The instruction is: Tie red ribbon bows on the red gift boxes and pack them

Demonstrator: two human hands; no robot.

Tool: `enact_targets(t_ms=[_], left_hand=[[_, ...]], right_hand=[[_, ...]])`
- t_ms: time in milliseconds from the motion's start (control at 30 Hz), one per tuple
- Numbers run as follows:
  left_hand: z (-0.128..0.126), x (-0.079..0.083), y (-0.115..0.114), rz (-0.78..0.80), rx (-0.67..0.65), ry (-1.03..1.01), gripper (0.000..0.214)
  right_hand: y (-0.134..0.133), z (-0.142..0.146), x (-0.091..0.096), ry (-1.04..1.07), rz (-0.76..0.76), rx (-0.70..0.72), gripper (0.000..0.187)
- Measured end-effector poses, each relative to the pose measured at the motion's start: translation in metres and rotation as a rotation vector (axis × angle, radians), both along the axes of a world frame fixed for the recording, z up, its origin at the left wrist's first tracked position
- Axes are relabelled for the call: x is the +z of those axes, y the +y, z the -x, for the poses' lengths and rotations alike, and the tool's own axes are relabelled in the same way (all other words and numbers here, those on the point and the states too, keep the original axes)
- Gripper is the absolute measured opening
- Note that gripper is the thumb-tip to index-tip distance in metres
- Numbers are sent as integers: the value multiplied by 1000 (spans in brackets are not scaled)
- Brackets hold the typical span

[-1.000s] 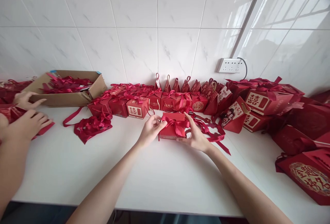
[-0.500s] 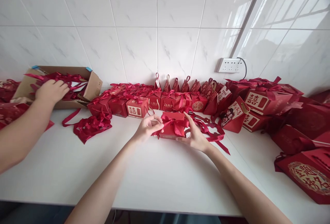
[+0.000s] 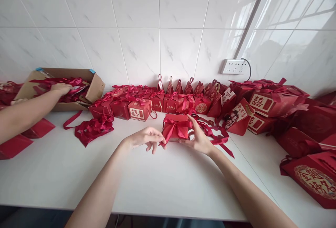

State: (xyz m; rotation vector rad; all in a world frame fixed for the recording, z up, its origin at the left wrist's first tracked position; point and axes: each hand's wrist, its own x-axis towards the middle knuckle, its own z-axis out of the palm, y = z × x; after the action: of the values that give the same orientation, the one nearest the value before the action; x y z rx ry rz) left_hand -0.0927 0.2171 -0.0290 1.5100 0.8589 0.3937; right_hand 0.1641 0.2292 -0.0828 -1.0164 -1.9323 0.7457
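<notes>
The worktop [image 3: 157,182] gives the work a flat, firm base, so it seems best to let the box rest on it rather than lift it. Toward the wall stands a row of ribboned boxes [image 3: 172,105], a little way behind, and loose ribbons [image 3: 222,140] lie just beyond the right hand [image 3: 191,130]; sideways pulls should probably stay short so nothing gets dragged along. That hand grips the right side of the red box [image 3: 181,134], one finger at the upper corner and the thumb low on the near side: a sound brace, provided it does not squeeze the walls in. The left hand [image 3: 148,139] is narrow, thumb and forefinger seemingly pinching ribbon while the other fingers hang loosely curled. The red box sits between the two hands. Across it lies the bow [image 3: 177,125], whose knot is best left undisturbed. Its left tail [image 3: 168,136] slants down to the left fingertips (satin slips easily, I'd guess), so a light, even draw should smooth it without skewing the loops.
</notes>
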Motion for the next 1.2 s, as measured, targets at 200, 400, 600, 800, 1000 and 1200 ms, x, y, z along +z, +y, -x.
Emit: enact_targets(t_ms=[200, 400, 600, 800, 1000, 1200], left_hand=[[-4, 1, -3, 23, -117, 140, 32], [-3, -16, 6, 8, 253, 311, 29], [-25, -22, 11, -426, 800, 16, 37], [-53, -27, -5, -831, 842, -105, 19], [-63, -38, -14, -1483, 742, -60, 7], [-67, -45, -18, -1674, 697, -54, 9]], right_hand=[[-1, 1, 1, 5, 5, 21, 100], [-4, 1, 2, -30, -9, -13, 100], [-4, 3, 0, -53, -86, -6, 101], [-3, 4, -3, -52, -141, 22, 98], [-4, 5, -3, -36, -147, 38, 99], [-7, 10, -5, -13, -256, 7, 96]])
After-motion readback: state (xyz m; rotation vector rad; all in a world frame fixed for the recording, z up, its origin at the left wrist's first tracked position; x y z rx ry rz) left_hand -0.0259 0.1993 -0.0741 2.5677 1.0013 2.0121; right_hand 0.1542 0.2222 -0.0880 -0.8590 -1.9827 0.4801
